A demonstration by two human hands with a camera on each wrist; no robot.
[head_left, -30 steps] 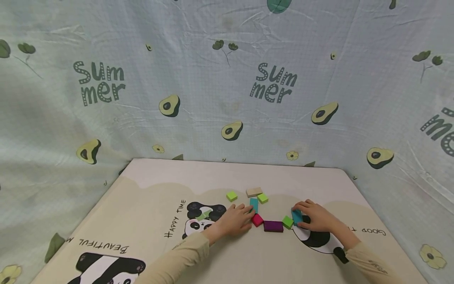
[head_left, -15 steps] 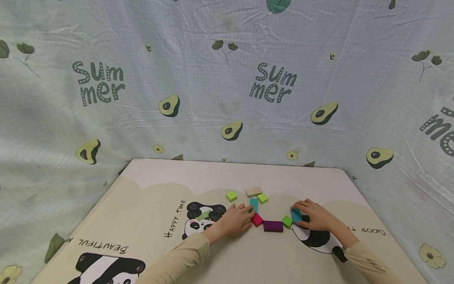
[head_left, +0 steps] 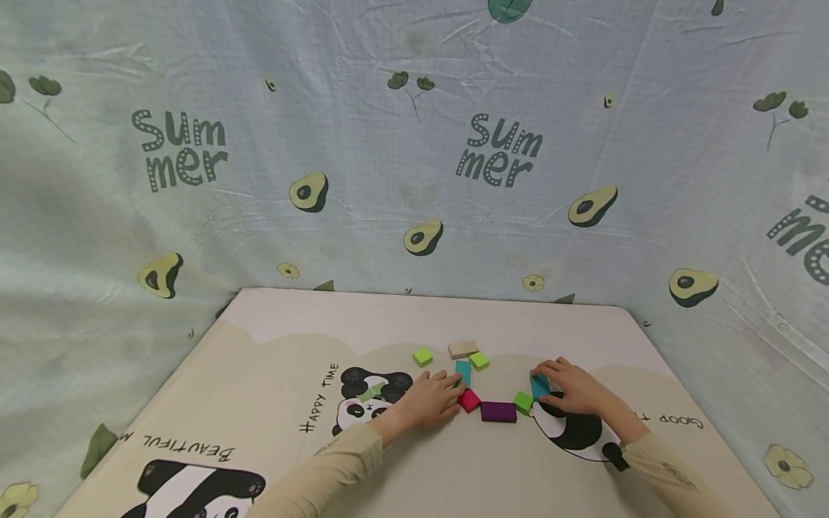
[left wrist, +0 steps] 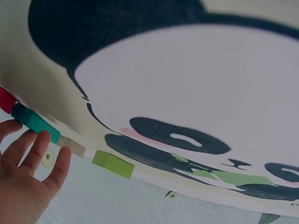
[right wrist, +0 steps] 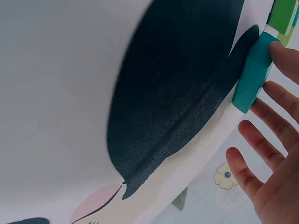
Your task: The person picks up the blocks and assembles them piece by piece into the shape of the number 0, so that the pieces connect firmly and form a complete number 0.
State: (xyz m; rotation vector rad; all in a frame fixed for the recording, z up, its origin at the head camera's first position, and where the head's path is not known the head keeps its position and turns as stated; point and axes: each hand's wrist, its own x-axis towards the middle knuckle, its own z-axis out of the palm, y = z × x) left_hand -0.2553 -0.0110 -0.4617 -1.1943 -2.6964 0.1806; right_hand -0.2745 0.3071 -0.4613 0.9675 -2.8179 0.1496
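My right hand (head_left: 573, 388) pinches a blue rectangular block (head_left: 540, 386) between thumb and fingers; the right wrist view shows this block (right wrist: 254, 72) with the thumb at one end and fingertips along its side. Close by its near end is a green block (head_left: 523, 402). My left hand (head_left: 430, 401) rests its fingertips by a teal block (head_left: 463, 373) and a red block (head_left: 469, 401). In the left wrist view, spread fingers touch the teal block (left wrist: 35, 122). A dark purple block (head_left: 499, 411) lies between the red and green blocks, making a curved row.
Beyond the teal block lie a light green block (head_left: 479, 360) and a plain wooden block (head_left: 463, 350). Another light green block (head_left: 422, 357) sits apart to their left. The panda-printed table (head_left: 291, 316) meets a hanging patterned cloth (head_left: 363, 158) at the back.
My right hand has slid the blue block a little away from me and slightly left, turning it straighter. The green block beside it has shifted slightly. My left hand stays in place.
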